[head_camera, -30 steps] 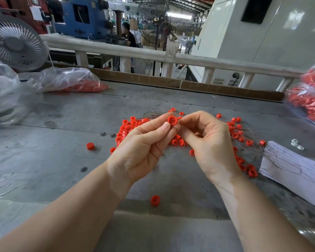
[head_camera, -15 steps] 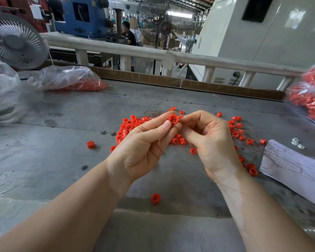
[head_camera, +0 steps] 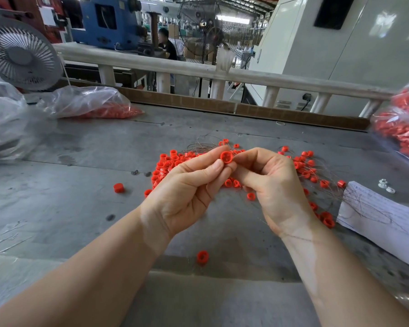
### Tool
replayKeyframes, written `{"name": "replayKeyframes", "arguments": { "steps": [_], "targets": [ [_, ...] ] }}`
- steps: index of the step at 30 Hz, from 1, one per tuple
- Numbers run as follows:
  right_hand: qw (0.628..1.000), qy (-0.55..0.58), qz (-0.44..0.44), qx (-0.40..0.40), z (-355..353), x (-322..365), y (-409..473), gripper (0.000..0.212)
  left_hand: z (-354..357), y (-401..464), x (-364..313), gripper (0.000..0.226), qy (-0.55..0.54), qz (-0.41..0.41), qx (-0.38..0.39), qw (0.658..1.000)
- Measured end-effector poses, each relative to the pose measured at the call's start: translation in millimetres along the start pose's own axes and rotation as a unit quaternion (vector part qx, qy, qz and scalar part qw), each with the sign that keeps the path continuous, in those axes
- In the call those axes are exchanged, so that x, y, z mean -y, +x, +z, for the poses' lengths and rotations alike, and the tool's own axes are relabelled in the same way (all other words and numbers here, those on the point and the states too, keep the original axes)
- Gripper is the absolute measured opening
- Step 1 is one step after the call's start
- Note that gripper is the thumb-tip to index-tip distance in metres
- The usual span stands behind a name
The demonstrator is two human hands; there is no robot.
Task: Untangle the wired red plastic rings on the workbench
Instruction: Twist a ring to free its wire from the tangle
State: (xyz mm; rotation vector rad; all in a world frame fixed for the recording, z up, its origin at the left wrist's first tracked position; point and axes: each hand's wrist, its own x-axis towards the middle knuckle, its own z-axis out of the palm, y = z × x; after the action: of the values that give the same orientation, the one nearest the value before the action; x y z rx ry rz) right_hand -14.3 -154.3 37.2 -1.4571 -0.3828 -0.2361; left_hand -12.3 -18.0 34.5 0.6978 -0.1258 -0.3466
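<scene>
On the grey table (head_camera: 57, 208), a lone loose ring (head_camera: 118, 187) lies left of the pile of wired red rings (head_camera: 172, 165). Above that pile, the left hand (head_camera: 187, 187) pinches one red ring (head_camera: 226, 157) between thumb and forefinger. The right hand (head_camera: 273, 185), fingers curled, touches that ring's right side with its fingertips; white paper (head_camera: 383, 215) lies right of the pile.

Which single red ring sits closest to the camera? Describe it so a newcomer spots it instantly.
Start at the grey workbench and find the two forearms reaching in. Between them, nearer than both hands, lies a lone red ring. Unlike the wired pile beyond, it sits alone, with no wire visible.
</scene>
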Motion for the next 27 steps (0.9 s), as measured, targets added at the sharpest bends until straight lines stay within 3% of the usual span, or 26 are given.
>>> {"name": "replayKeyframes", "arguments": {
  "steps": [3, 11, 27],
  "targets": [
    [1.000, 0.010, 0.011, 0.003, 0.9, 0.9, -0.6, 0.005, -0.3, 0.2, 0.7, 0.026, 0.004, 0.002, -0.004, 1.000],
    [0.996, -0.087, -0.017, -0.012, 0.1, 0.0, -0.9, 0.018, -4.6, 3.0, 0.3, 0.028, -0.008, 0.005, -0.004, 1.000],
    [0.991, -0.130, -0.022, -0.017, -2.5, -1.2, 0.3, 0.030, -7.0, 4.0, 1.0, 0.023, 0.051, 0.012, -0.012, 0.999]
  ]
}}
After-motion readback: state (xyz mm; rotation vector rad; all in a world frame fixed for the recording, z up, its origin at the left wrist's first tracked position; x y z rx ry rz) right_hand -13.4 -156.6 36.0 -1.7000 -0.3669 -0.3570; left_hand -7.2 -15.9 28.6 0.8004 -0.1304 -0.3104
